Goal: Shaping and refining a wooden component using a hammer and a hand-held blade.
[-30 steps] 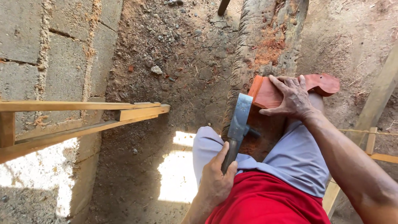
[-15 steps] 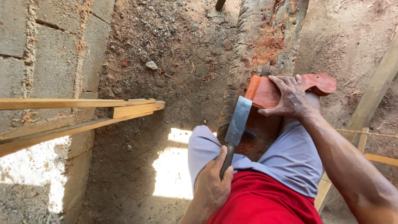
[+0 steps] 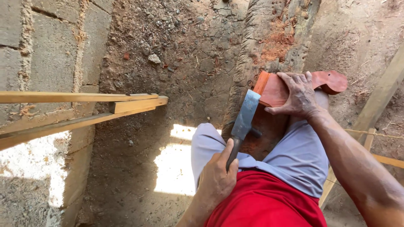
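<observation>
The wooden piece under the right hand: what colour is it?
Reddish-orange wooden piece, seen in the head view.

**Blade on red wood**

Left hand (image 3: pixel 216 180) grips cleaver (image 3: pixel 244 120), blade edge touching reddish wood piece (image 3: pixel 277 90). Right hand (image 3: pixel 299 96) flat on top, pinning it vs. log (image 3: pixel 269 50). Wooden slats (image 3: pixel 84 109) at left, by block wall (image 3: pixel 46 46).

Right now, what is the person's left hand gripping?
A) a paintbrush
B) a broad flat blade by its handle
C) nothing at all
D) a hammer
B: the left hand is closed around the dark handle of a broad flat blade, while the right hand presses on the reddish wooden piece.
</observation>
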